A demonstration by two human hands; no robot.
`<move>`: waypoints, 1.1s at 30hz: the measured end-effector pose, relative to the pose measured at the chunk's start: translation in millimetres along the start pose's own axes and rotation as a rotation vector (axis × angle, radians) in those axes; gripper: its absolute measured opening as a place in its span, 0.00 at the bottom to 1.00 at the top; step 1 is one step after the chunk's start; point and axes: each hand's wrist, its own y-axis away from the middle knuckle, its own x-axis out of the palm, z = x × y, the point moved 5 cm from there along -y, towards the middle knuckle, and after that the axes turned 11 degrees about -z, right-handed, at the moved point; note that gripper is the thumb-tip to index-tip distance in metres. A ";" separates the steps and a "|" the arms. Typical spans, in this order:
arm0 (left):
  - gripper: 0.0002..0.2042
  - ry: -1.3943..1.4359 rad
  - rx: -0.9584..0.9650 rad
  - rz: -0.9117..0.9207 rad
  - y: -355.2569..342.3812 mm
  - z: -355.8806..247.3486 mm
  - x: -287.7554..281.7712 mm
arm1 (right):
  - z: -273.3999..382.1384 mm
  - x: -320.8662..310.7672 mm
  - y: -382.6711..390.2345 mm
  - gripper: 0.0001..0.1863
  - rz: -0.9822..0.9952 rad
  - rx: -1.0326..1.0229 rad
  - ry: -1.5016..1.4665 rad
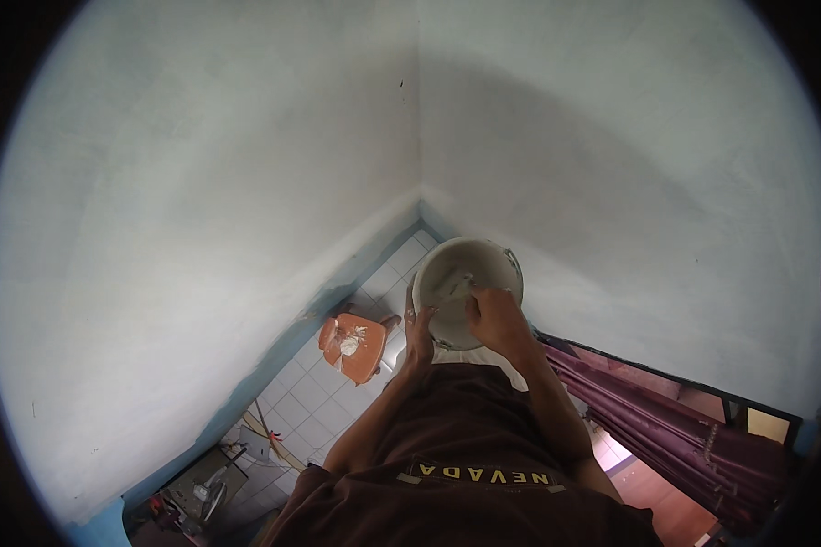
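A round pale grey bucket (483,255) hangs in front of my body, its open top facing up. My left hand (419,335) is closed on the bucket's left rim, with the thumb over the edge and the fingers along the outside. My right hand (500,319) reaches over the near right rim into the bucket, its fingers closed. A pale thin edge shows by those fingers, but what they hold is too unclear to name. White residue lies in the bucket near the fingertips. The wire handle (514,262) rests by the far right rim.
Two pale walls meet at a corner (419,182) ahead, with a blue band along the base. Below on white floor tiles (317,392) stands an orange chair (365,360) with white material on its seat. Maroon curtains (648,428) hang at lower right; tools (210,492) lie at lower left.
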 end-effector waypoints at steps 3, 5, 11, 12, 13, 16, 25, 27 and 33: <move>0.34 0.047 0.020 -0.039 -1.9 19.8 -0.4 | 0.4 -10.1 3.5 0.12 -0.110 0.078 -0.070; 0.35 0.076 0.005 -0.050 -2.8 30.9 0.6 | -2.9 -11.7 5.8 0.12 -0.194 0.026 -0.068; 0.37 0.153 -0.155 -0.077 2.7 -26.1 5.8 | -7.2 4.1 -4.5 0.14 -0.183 0.114 -0.027; 0.38 0.135 -0.143 -0.068 1.7 -30.8 6.6 | -6.6 5.9 -3.6 0.14 -0.184 0.117 -0.026; 0.38 0.135 -0.142 -0.069 -0.4 -36.8 5.2 | -2.6 7.4 -3.5 0.14 -0.184 0.099 -0.043; 0.40 0.254 -0.057 -0.026 -7.2 -51.3 4.3 | 5.4 11.3 -4.2 0.14 -0.149 0.091 -0.059; 0.42 0.141 0.005 -0.051 -10.2 -55.1 -3.2 | 4.2 16.3 -3.9 0.17 -0.082 0.003 0.066; 0.41 0.270 -0.092 -0.017 -11.3 -32.6 -2.6 | 11.3 6.3 -1.0 0.17 -0.058 0.004 0.137; 0.39 0.242 -0.126 -0.111 0.7 -19.3 0.0 | 12.0 -7.0 8.0 0.16 -0.114 0.137 0.183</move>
